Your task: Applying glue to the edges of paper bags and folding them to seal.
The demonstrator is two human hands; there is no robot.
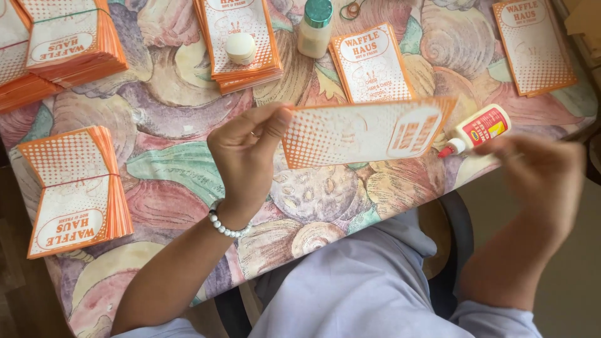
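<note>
Head view: your left hand (244, 153) pinches a flat orange-and-white printed paper sleeve (366, 133) above the shell-patterned tablecloth (175, 169) — your right hand (538, 172), blurred, grips a small white glue bottle with red label (476, 130), nozzle near the sleeve's edge.

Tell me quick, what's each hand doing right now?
Left hand: closed in a pinch on the end of an orange and white paper sleeve, held above the table.
Right hand: blurred; near the glue bottle, grip cannot be told.
</note>
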